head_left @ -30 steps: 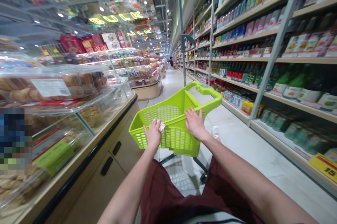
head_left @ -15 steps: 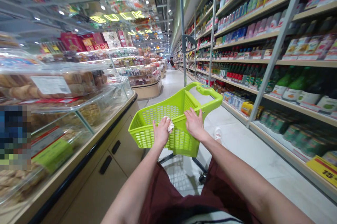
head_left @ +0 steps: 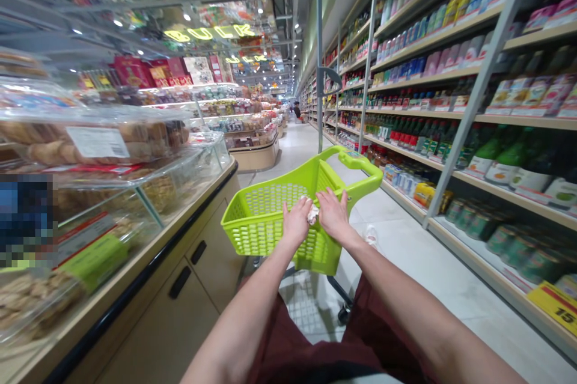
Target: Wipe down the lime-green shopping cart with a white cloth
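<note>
A bright green shopping cart [head_left: 256, 240] stands turned sideways in front of me, its handle [head_left: 367, 170] at the right. My left hand [head_left: 297, 222] presses a crumpled white tissue [head_left: 312, 214] against the cart's near rim, its fingers closed over it. Right beside it, my right hand [head_left: 332, 213] has its fingers hooked over the same rim, near the handle end. The two hands nearly touch, with the tissue between them. Perforated side walls show around both hands.
To the left runs a bulk-food counter [head_left: 198, 306] with packaged baked goods [head_left: 148, 137]. Shelves [head_left: 412, 113] of bottles and cans line the right. A grey post [head_left: 320, 41] rises beyond the cart. White floor tiles [head_left: 293, 140] stretch down the aisle, where a person [head_left: 297, 110] is far off.
My left hand has slid right along the rim with the tissue, closer to my right hand. The right hand stays at about the same place on the rim.
</note>
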Motion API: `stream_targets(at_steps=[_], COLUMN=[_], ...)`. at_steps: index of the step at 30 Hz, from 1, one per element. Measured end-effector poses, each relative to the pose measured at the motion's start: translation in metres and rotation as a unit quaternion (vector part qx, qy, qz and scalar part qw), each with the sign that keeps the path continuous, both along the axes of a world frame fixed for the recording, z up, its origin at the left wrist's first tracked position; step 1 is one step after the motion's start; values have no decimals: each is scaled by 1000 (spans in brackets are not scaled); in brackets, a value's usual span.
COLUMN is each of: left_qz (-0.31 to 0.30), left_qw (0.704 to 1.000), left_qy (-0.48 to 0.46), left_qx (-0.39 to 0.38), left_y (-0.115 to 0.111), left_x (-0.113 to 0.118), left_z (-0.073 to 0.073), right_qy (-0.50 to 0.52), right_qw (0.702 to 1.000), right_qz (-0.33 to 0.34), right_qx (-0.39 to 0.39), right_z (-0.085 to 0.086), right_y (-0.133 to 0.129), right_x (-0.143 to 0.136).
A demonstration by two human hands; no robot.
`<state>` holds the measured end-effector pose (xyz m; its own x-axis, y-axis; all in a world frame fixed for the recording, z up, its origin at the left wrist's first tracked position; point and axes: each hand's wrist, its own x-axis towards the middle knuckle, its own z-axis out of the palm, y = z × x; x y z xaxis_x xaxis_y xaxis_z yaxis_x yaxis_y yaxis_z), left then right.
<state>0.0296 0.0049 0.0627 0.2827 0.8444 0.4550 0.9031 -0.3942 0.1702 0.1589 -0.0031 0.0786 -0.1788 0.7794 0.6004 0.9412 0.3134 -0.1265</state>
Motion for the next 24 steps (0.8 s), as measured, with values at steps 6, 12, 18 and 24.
stream_targets(at_steps=[6,12,18,24], left_qz=[63,98,6,8], left_qw=[998,995,1000,1000], left_qy=[-5,-19,0,17], left_qx=[-1,-13,-4,15], left_y=[3,4,2,0], left_x=[-56,-72,-8,-13], left_z=[-17,-19,-1,-5], right_qy=[-7,-9,-13,-14], right_qw=[1000,1000,1000,1000], right_qz=[-13,-13,-13,-8], right_qx=[9,19,17,10], right_z=[-1,-4,-2,-2], right_y=[4,7,2,1], right_x=[11,18,11,14])
